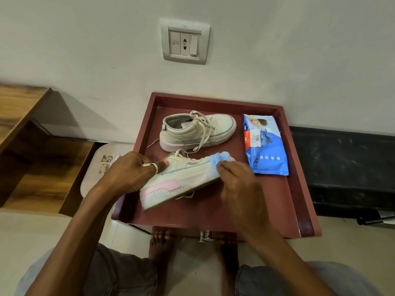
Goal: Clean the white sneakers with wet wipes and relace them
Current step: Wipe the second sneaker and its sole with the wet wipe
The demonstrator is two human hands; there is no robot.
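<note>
Two white sneakers with pink heels are over a dark red tray point(284, 197). The far sneaker point(198, 131) stands upright, toe to the right, its laces loose. The near sneaker point(181, 180) is tilted, its heel low towards me. My left hand point(130, 171) grips it at the collar, thumb on its side. My right hand point(237, 178) pinches a pale blue wet wipe point(220, 160) against its toe. A blue pack of wet wipes point(265, 144) lies flat at the tray's right.
The tray sits against a white wall with a socket plate point(184, 42). A wooden shelf unit point(32, 146) stands to the left, a black case point(346, 167) to the right. My bare feet point(160, 242) are on the floor below the tray's front edge.
</note>
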